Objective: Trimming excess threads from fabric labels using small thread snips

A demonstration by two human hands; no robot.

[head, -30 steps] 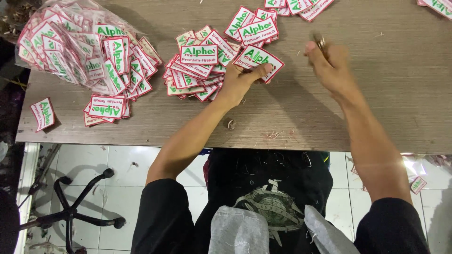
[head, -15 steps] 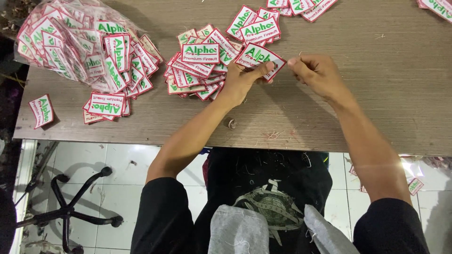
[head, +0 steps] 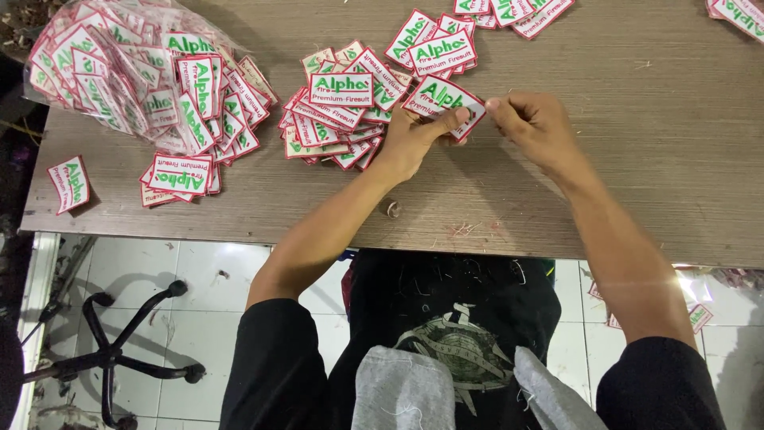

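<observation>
Both hands pinch one patch: left hand, right hand; loose pile beside, bagful left untouched.

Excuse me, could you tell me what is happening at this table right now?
A person at a brown wooden table holds one white rectangular embroidered patch with a red border and green lettering between both hands: the left hand presses a thumb on it, and the right hand pinches its right edge. A loose pile of the same patches lies just left of the hands, and a clear plastic bag stuffed with more sits farther left.
</observation>
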